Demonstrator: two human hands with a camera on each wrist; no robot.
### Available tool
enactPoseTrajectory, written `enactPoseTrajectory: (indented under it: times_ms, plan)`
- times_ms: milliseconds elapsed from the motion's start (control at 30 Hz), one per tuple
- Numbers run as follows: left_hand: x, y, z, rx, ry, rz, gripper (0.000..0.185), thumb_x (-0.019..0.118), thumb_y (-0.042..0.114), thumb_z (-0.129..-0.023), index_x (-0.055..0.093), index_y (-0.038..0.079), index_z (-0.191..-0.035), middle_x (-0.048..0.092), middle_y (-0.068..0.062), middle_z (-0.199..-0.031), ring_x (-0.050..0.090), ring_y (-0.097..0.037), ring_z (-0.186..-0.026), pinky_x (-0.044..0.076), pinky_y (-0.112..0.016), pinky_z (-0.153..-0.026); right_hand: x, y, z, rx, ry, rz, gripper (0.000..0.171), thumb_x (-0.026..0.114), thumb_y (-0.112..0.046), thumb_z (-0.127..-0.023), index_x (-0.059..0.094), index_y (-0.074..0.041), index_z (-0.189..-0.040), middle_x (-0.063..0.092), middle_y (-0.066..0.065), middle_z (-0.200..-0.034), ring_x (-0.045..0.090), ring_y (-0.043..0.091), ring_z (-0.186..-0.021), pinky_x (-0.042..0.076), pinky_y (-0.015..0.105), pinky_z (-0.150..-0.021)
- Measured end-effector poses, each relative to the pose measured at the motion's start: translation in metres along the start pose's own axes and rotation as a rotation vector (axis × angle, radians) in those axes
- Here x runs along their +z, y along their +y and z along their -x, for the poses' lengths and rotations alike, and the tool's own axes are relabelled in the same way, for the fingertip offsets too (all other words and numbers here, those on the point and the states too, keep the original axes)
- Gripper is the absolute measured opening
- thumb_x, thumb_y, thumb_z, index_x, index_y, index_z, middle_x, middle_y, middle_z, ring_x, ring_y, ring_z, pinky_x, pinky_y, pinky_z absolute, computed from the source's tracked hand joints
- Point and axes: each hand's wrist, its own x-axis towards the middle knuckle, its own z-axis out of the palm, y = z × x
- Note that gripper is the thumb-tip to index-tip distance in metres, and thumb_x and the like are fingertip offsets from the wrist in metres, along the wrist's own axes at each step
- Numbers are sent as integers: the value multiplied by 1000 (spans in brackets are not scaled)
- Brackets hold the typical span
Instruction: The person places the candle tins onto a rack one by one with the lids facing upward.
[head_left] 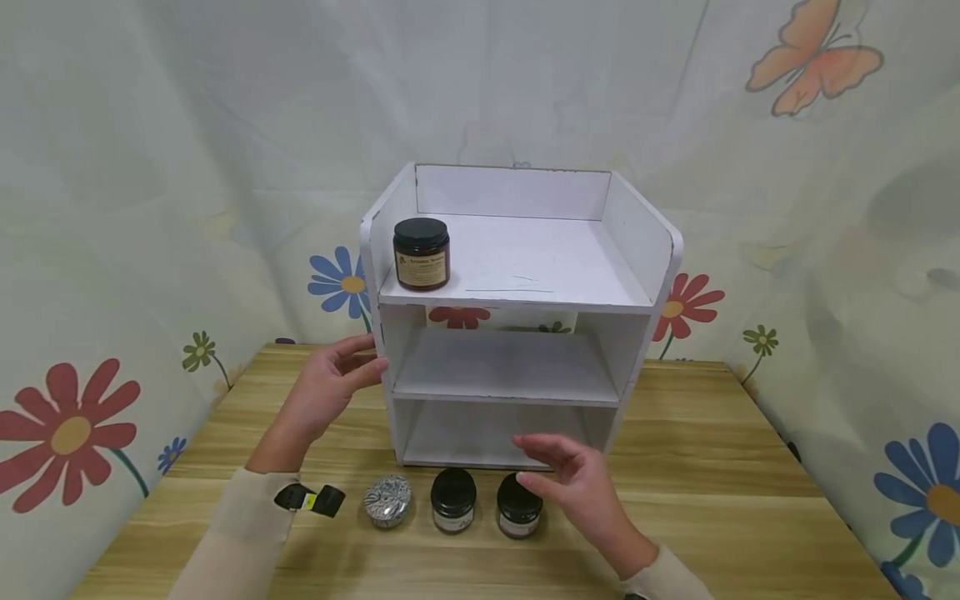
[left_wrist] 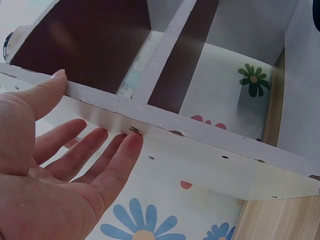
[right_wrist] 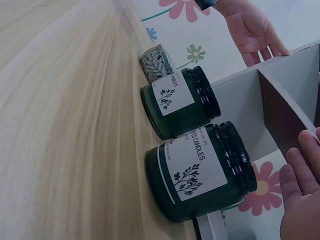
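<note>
Nearest us we record two pale sleeves, the left one with a black wrist strap carrying a small yellow mark. Under them lies a wood-grain table.

On the table, before the shelf, we log a row of three containers. At left is a round patterned tin; next comes the middle jar; then the right jar. Both jars are dark green with black lids on. From the right wrist we read "CANDLES" on their white labels, above a printed sprig. All three stand upright.

The right hand hovers beside and above the right jar, thumb and fingers spread. We see nothing in its grip; the right wrist view shows a gap between fingers and lid.

Directly behind the row stands the white shelf unit, with two compartments below a walled top. We note chipped front edges and, from the left wrist, dark brown undersides. The left hand rests against its left side panel, thumb at the front edge, other fingers extended along the outer face. We judge this a touch, with no closed grip.

On the top board, at the front left corner, we find an amber jar, black-lidded with a cream label.

Farthest back hangs a pale curtain printed with red and blue flowers and, at upper right, an orange butterfly.
</note>
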Motion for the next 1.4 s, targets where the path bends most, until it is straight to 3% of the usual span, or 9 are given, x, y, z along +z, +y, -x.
enactPoseTrajectory:
  times_ms: [267, 533, 867, 1167, 1400]
  plan:
    - [1, 1, -1, -6, 0, -2, 74, 72, 52, -92, 48, 19, -154, 53, -9, -154, 57, -35, -137, 48, -54, -111, -1, 3, 3, 0, 2, 2, 41, 77, 5, -86, 62, 13, -123, 63, 36, -128, 67, 16, -123, 51, 27, -109]
    - [2, 1, -1, -10, 0, -9, 73, 71, 53, -92, 49, 20, -153, 53, -9, -154, 57, -35, -136, 47, -55, -112, -5, 8, 5, 104, 33, 10, 43, 79, 1, -85, 63, 10, -124, 65, 30, -131, 66, 10, -123, 49, 24, -110]
    - [1, 3, -1, -14, 5, -4, 71, 71, 50, -94, 49, 19, -153, 52, -9, -155, 56, -35, -137, 48, -54, -111, -9, 12, 10, 188, 27, 13, 45, 80, -3, -85, 64, 6, -126, 65, 25, -135, 64, 24, -126, 51, 26, -109]
    - [2, 2, -1, -6, 3, -2, 73, 71, 52, -92, 49, 19, -153, 50, -8, -156, 56, -35, -138, 49, -53, -110, -8, 16, 14, 241, 32, -30, 50, 81, -2, -83, 61, 10, -128, 61, 29, -138, 63, 17, -128, 48, 25, -111]
    - [2, 0, -2, -13, 6, -7, 73, 72, 54, -91, 50, 21, -153, 51, -7, -156, 56, -34, -138, 49, -52, -110, -9, 20, 17, 276, 33, -26, 52, 82, -3, -83, 61, 10, -129, 58, 31, -140, 61, 26, -131, 47, 23, -111]
